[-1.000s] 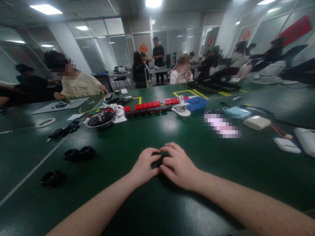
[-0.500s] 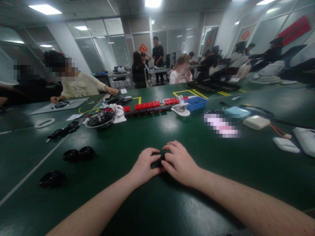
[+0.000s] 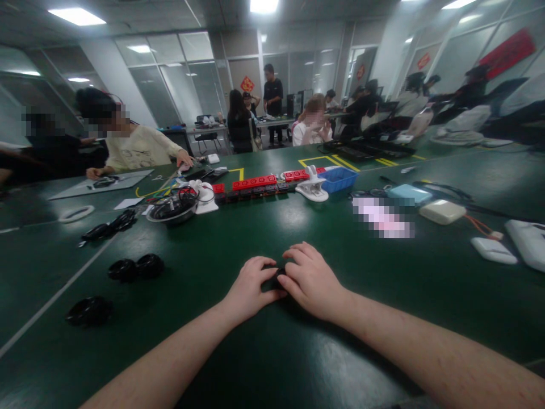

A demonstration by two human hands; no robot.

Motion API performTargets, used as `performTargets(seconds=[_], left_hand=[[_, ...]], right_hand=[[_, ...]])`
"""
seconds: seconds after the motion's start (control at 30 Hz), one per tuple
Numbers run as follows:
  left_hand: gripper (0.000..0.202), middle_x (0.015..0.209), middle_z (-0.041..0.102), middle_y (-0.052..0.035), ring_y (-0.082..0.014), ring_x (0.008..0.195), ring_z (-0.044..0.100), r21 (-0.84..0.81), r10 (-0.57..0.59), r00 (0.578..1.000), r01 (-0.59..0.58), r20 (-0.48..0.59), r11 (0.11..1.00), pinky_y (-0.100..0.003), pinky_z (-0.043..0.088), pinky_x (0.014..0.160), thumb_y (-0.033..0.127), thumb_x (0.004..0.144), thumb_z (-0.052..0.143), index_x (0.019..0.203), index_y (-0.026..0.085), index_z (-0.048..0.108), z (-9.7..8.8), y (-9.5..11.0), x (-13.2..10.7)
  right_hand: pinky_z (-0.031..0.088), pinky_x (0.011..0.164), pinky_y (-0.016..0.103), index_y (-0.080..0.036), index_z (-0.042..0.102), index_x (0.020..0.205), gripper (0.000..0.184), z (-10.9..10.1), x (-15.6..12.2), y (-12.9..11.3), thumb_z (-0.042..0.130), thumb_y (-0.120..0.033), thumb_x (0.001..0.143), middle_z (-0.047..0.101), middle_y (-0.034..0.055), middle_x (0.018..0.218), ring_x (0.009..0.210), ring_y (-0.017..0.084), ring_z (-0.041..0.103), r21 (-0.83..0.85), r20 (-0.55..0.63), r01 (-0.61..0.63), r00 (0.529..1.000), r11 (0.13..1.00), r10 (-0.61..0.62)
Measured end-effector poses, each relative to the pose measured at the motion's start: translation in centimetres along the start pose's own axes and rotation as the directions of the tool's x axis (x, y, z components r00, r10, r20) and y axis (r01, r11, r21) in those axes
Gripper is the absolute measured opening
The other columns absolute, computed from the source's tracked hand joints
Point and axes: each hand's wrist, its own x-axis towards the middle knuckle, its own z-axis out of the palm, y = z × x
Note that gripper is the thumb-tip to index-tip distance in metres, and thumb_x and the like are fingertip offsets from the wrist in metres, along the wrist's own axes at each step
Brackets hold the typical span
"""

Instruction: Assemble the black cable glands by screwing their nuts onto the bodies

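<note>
Both my hands rest together on the dark green table in front of me. My left hand and my right hand have their fingers curled around a small black object, of which only a sliver shows between the fingertips. Most of that object is hidden by my fingers, so I cannot make out its shape.
Black round parts and another lie to the left. Farther off are a cable-filled bowl, red power strips, a blue tray and white devices at right. Several people sit and stand around the tables.
My hands stay closed on the black object and have barely shifted. The person at the far left has moved a hand along the table.
</note>
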Motion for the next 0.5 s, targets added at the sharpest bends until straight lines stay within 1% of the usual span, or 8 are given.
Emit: performTargets(seconds=[0.23, 0.5], left_hand=[[0.029, 0.108, 0.052, -0.0044, -0.0229, 0.103, 0.045, 0.005, 0.000, 1.000, 0.000, -0.003, 1.000, -0.040, 0.037, 0.091, 0.031, 0.072, 0.068, 0.099, 0.023, 0.061, -0.1, 0.0, -0.1], [0.025, 0.106, 0.053, -0.0045, -0.0239, 0.101, 0.046, 0.009, -0.001, 1.000, 0.001, 0.014, 1.000, -0.041, 0.037, 0.090, 0.030, 0.073, 0.066, 0.096, 0.023, 0.062, -0.2, 0.0, 0.0]], right_hand=[[0.029, 0.097, 0.045, -0.014, 0.063, 0.076, 0.024, -0.1, 0.1, 0.1, 0.049, -0.033, 0.082, 0.057, 0.0115, 0.099, 0.102, 0.025, 0.043, -0.094, -0.021, -0.014, 1.000, 0.995, 0.012], [0.030, 0.094, 0.047, -0.013, 0.061, 0.084, 0.038, -1.0, 0.3, -0.1, 0.049, -0.049, 0.080, 0.055, 0.0128, 0.098, 0.097, 0.027, 0.044, -0.102, 0.055, -0.020, 0.998, 0.995, 0.025]])
